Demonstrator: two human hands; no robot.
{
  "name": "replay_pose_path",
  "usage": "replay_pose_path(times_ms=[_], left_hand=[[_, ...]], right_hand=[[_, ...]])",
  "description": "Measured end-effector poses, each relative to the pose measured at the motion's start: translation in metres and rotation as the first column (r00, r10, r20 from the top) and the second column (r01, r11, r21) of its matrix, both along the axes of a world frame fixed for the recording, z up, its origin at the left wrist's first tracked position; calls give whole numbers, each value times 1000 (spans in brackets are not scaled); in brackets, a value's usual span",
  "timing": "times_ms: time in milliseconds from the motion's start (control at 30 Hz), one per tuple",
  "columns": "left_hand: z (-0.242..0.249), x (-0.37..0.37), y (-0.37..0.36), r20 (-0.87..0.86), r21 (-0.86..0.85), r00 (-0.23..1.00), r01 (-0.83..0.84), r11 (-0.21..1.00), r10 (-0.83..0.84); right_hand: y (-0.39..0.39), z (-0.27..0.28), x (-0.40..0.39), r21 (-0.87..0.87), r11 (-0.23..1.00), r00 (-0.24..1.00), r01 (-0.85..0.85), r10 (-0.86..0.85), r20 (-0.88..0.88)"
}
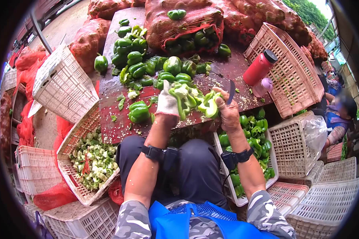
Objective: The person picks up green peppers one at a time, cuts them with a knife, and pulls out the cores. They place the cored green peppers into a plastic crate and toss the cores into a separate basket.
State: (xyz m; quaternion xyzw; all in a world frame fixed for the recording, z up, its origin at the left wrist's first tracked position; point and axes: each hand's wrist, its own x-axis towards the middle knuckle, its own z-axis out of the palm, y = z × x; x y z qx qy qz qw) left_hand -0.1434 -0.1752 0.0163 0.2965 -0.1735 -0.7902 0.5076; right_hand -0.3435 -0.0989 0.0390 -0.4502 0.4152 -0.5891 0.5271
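My left hand (167,104), in a whitish glove, is closed on a cut-open green bell pepper (183,99) whose pale inside shows. Close beside it, my right hand (229,113) grips a small knife with a curved blade (231,92) that points up. A pale green pepper piece (210,105) is pinched at the fingers of that same hand. Both hands are over the near edge of the dark red table (115,103), which is strewn with seeds and scraps. Just left of my gloved hand lies a whole green pepper (139,112), and more are heaped beyond it (136,59).
A red net sack (183,24) spills peppers at the table's back. A red bottle (260,67) stands right, near a tilted crate (285,67). Pepper cores fill a crate (70,177) at my left; cut peppers fill a white crate (274,175) at my right. Another person (339,119) sits far right.
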Motion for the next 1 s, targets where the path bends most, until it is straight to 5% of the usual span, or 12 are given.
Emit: replay_pose_path(times_ms=[100,133,300,367,433,467,500,533,700,767,833,1000], left_hand=[[10,10,-1,-3,-37,997,-79,996,79],[8,15,-2,-237,86,970,-33,996,53],[-41,8,-16,72,-18,997,19,1000,-18],[-58,5,-20,164,-78,985,72,994,-59],[-72,6,-23,241,-175,968,108,979,-64],[-99,6,-31,325,-284,946,94,954,3],[-55,9,-13,313,-152,946,135,979,-82],[-7,12,6,288,-16,944,172,985,-160],[6,5,18,502,-168,832,362,917,-237],[7,7,20,601,-309,778,439,844,-185],[-51,6,5,707,-575,704,516,635,68],[-60,9,-3,682,-515,729,420,747,60]], right_hand=[[-5,-7,-18,-42,991,991,128,-126,40],[-12,-9,-27,-78,988,988,132,-138,-74],[-53,-30,-49,34,998,971,49,-39,-236],[-63,-20,-53,254,963,893,93,33,-449],[-84,-54,-67,-112,987,564,112,-156,-811],[-82,-50,-67,-154,975,546,163,-219,-808],[-78,-40,-64,-197,958,524,209,-280,-804],[-69,-26,-57,-274,944,458,184,-329,-826],[-16,43,14,-331,874,409,-355,-173,-896],[-11,45,26,-274,879,399,-391,-107,-911],[-12,40,30,-263,870,310,-417,-136,-941],[-18,34,35,-387,821,400,-420,-216,-891]])
